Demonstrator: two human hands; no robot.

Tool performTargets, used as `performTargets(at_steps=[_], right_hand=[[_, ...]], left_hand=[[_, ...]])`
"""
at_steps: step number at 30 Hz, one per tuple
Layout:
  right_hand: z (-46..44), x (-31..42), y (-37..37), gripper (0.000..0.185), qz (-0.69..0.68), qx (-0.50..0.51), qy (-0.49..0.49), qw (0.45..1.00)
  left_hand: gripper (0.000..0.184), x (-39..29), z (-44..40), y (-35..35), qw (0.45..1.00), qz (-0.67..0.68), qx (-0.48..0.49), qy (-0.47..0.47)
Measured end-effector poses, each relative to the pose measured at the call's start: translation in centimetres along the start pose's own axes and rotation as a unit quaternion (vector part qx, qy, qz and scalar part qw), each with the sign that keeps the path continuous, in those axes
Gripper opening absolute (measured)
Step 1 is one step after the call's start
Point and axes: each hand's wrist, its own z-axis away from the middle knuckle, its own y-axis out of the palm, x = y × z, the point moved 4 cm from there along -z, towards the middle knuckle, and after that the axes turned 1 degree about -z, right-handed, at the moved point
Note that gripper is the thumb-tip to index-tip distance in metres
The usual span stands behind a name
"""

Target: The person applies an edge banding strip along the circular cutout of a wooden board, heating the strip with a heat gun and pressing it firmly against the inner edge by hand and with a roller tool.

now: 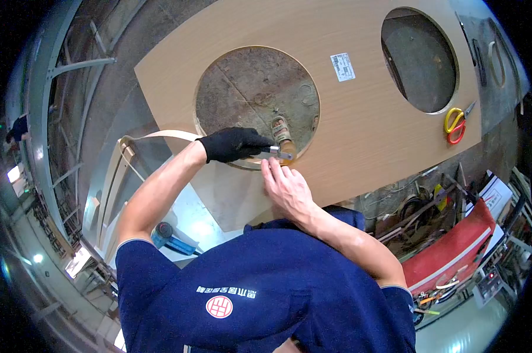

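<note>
My left hand [233, 145], in a black glove, is closed around a small hand tool [285, 156] with a metal frame and an amber, roller-like part. The tool sits at the near rim of a large round hole in a wood-grain board [360, 135]. My bare right hand [289, 188] lies beside it, fingers stretched towards the rim and fingertips by the tool; its thumb is hidden. A thin pale edging strip [166, 135] runs from the left to the hole's rim, partly behind my glove. Through the hole a sandalled foot [281, 127] shows on the floor.
Yellow-and-red-handled scissors [455, 126] lie at the board's right end, near a second hole. A white label [342, 67] is stuck between the holes. To my left lies a blue power tool [175, 240]. A red sheet [448, 250] and clutter stand at right.
</note>
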Motion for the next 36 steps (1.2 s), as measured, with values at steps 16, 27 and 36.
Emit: performTargets(at_steps=[16,27,36], right_hand=[[2.0,-17.7,-8.0,0.062,0.011,-0.196,0.181,0.964],[1.5,-21.5,-6.4,0.071,0.071,-0.183,0.237,0.951],[0.0,-24.6,-8.4,0.067,0.052,-0.183,0.219,0.957]], left_hand=[[0.050,-1.3,-0.6,0.3,0.997,0.074,-0.002,-0.009],[0.045,-0.1,-1.4,0.3,0.998,0.027,-0.025,0.054],[0.045,-0.3,-1.1,-0.9,0.999,0.036,0.021,0.015]])
